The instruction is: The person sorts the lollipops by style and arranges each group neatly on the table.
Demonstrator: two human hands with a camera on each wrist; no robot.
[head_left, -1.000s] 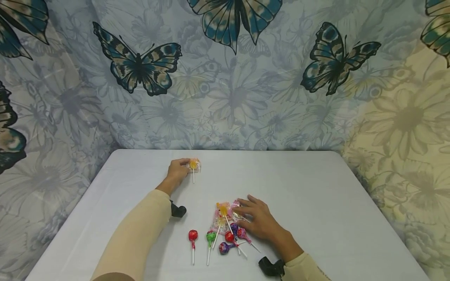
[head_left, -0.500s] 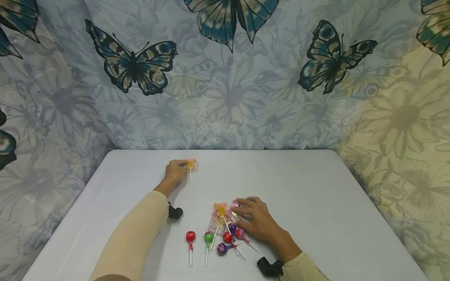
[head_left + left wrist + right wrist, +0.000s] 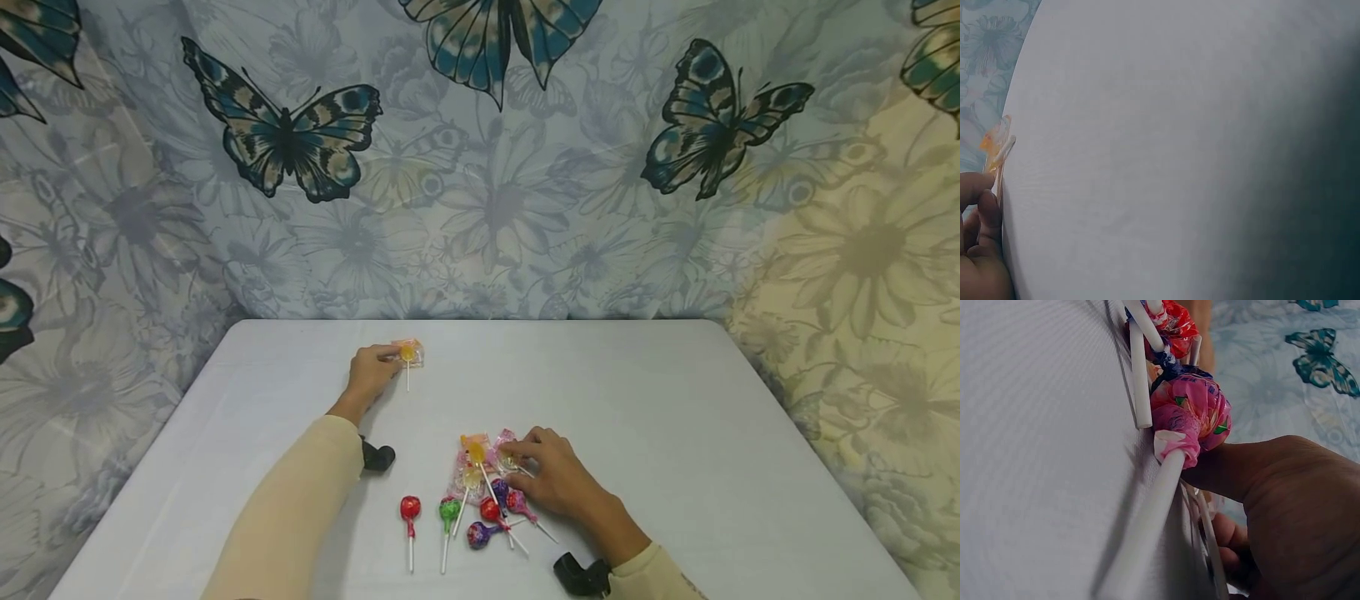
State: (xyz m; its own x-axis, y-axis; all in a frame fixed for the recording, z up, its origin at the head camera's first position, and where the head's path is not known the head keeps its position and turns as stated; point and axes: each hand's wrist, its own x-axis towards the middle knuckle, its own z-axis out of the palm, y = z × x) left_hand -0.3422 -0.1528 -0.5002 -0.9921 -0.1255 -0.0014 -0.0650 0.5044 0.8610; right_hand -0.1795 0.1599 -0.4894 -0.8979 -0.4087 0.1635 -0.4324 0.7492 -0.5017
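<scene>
Left hand (image 3: 373, 372): pinching one clear-wrapped yellow lollipop (image 3: 407, 353), near far edge of white worktop (image 3: 637, 400). Right hand (image 3: 558, 475): bent over pink-and-clear-wrapped lollipop (image 3: 507, 461), grip cannot be told. Red lollipop (image 3: 410, 507): beside green lollipop (image 3: 448, 510), apart.

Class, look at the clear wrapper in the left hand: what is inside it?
Inside the clear wrapper is a yellow-orange lollipop head, its white stick poking out. The left hand covers part of the wrapper, so anything behind the hand cannot be seen.

Your right hand (image 3: 562, 479) has lost its spread: the fingers now bend closer together at the clear-wrapped lollipop (image 3: 507, 461).
</scene>
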